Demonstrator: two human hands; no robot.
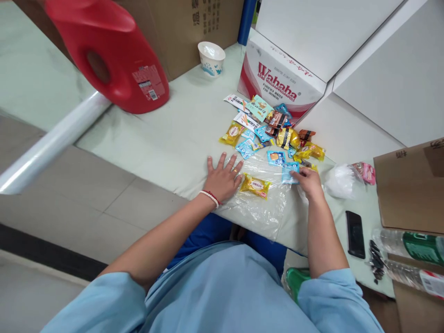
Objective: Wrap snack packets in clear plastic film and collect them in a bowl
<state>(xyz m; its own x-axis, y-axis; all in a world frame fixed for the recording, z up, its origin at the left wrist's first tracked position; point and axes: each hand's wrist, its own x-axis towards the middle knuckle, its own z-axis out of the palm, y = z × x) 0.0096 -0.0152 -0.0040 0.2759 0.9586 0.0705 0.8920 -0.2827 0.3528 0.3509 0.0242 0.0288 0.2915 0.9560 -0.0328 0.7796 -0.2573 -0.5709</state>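
My left hand lies flat with spread fingers on the left side of a clear plastic bag on the table. Between my hands, a yellow-wrapped snack rests on the bag. My right hand pinches the right edge of a small blue snack packet above the plastic. Just beyond it sits another blue packet. A pile of wrapped snacks lies past my hands, with a yellow packet, white stick packets and a pale green packet.
A white Wahaha carton stands behind the pile. A paper bowl and a red jug are at the back left. To the right are a bunched plastic bag, a phone, bottles and a cardboard box.
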